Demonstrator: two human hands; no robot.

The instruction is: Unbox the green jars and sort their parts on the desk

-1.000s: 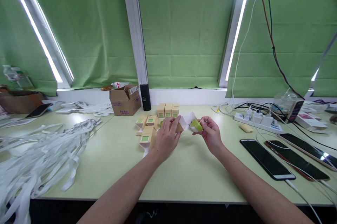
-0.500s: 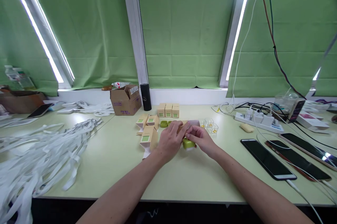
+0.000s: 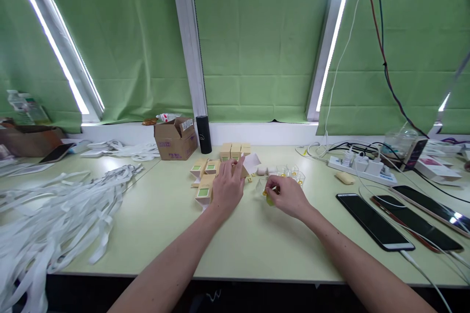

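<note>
My left hand (image 3: 229,186) is closed around a small kraft cardboard box, largely hidden behind the fingers; its white open flap (image 3: 251,162) sticks out at the right. Small kraft boxes with green labels (image 3: 203,192) stand just left of that hand. My right hand (image 3: 288,196) pinches a small green container (image 3: 270,201), mostly covered by the fingers. Beside those fingertips is a clear plastic cup (image 3: 260,185). More clear cups with yellow bits (image 3: 293,172) are grouped behind the right hand, and small yellow pieces (image 3: 250,179) lie between the hands.
Three kraft boxes (image 3: 231,150) stand at the back. A larger open carton (image 3: 175,139) and a black cylinder (image 3: 203,134) are behind them. White straps (image 3: 81,215) spread over the left side. Phones (image 3: 374,221) and a power strip (image 3: 362,168) occupy the right.
My hands have moved apart: the left went left and away from me with the kraft box, while the right stayed near the green container, which now sits farther right.
</note>
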